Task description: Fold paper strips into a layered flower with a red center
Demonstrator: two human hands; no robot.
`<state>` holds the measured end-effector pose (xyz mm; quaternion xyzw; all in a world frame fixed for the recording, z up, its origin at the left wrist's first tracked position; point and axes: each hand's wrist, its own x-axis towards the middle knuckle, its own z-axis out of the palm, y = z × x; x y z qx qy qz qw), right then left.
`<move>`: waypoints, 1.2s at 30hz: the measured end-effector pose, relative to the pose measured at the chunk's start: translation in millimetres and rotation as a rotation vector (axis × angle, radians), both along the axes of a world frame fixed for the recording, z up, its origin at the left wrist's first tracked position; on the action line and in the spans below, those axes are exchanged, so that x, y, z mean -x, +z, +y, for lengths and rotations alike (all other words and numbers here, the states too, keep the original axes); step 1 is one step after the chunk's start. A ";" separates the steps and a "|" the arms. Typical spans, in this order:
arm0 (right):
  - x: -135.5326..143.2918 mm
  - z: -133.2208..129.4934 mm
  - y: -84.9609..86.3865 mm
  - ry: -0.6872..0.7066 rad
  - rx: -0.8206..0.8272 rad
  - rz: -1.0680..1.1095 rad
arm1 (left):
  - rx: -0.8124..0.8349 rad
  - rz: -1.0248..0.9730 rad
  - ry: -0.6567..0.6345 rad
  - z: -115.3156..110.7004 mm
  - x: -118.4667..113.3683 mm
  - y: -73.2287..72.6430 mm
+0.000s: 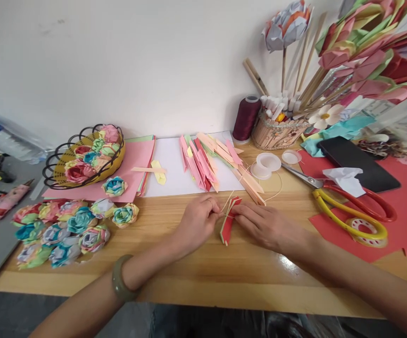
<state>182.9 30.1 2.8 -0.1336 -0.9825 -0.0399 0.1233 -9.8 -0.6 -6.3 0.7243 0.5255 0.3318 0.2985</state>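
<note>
Between my hands a small bundle of folded paper strips [227, 227], red on the right with pale green and cream edges, stands on edge at the table. A thin pale thread [232, 192] runs around its middle and loops up behind it. My left hand [196, 223], with a green bangle on the wrist, pinches the thread just left of the bundle. On the other side my right hand [261, 224] has its fingers closed on the thread, fingertips against the red paper. The exact grip of the right fingertips is partly hidden.
Folded strips [203, 162] lie on white paper behind my hands. Paper flowers [83, 219] and a yellow basket [59, 173] are at left. Scissors [353, 230], tape, a phone [360, 162] and red paper lie at right. A thread spool [246, 119] and stick holder [277, 134] stand behind.
</note>
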 end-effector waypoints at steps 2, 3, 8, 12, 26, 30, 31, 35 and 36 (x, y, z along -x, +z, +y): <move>0.2 0.8 0.6 0.014 0.003 -0.034 | -0.020 0.018 -0.015 0.9 3.5 0.0; 0.3 1.3 0.9 0.022 0.006 -0.050 | -0.036 0.023 -0.016 1.7 6.5 -0.1; -0.4 4.4 2.4 0.042 0.091 -0.043 | -0.104 0.015 0.052 6.4 21.5 -4.6; 1.2 4.4 7.0 -0.178 0.344 0.086 | -0.096 0.046 -0.038 7.0 20.4 -9.5; 37.9 1.8 2.5 -0.386 0.654 0.366 | 0.004 0.005 -0.002 8.6 15.3 -2.0; 31.7 4.3 -1.9 -0.408 0.676 0.423 | 0.097 -0.069 0.051 8.7 12.7 -1.9; 30.1 4.6 -1.9 -0.422 0.677 0.415 | 0.120 -0.078 0.071 8.6 11.7 -2.0; 26.3 5.4 2.6 -0.479 0.671 0.344 | 0.156 -0.061 0.115 8.0 6.4 0.1; 25.6 5.7 4.4 -0.493 0.667 0.325 | 0.154 -0.048 0.121 8.0 4.5 1.4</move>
